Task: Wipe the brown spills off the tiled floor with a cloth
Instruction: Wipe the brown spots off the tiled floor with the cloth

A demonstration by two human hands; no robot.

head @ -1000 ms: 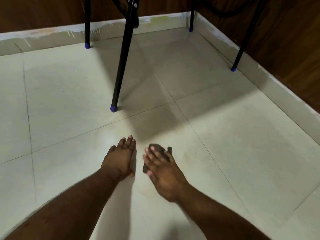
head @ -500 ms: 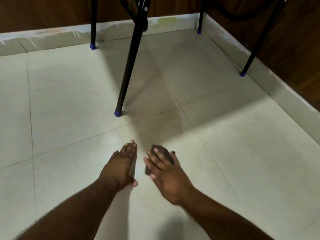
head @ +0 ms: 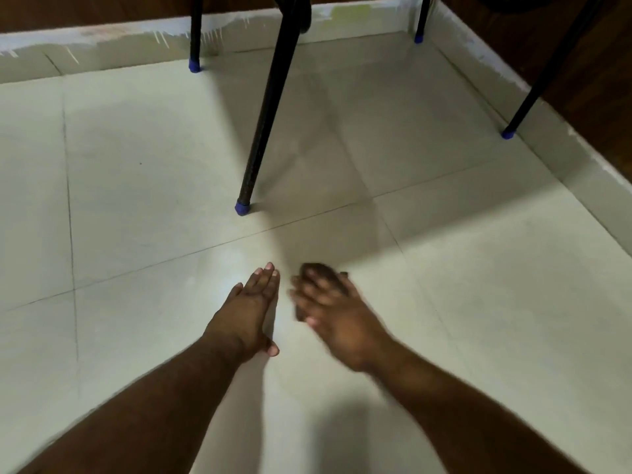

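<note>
Both forearms reach in from the near edge over the pale tiled floor [head: 478, 302]. The left hand [head: 248, 313] lies flat on the tile, fingers [head: 266, 278] straight and together, holding nothing. Just beside it, the right hand [head: 337, 313] is motion-blurred; its spread fingers press down on a dark cloth [head: 325, 271], which sits on the floor under the fingertips and shows past them. Compared with half a second ago, the right hand has blurred over the cloth, while the left has stayed planted. Farther off stands a black leg [head: 266, 107] with a blue foot cap [head: 242, 207]; beyond, more legs and the skirting [head: 119, 46].
</note>
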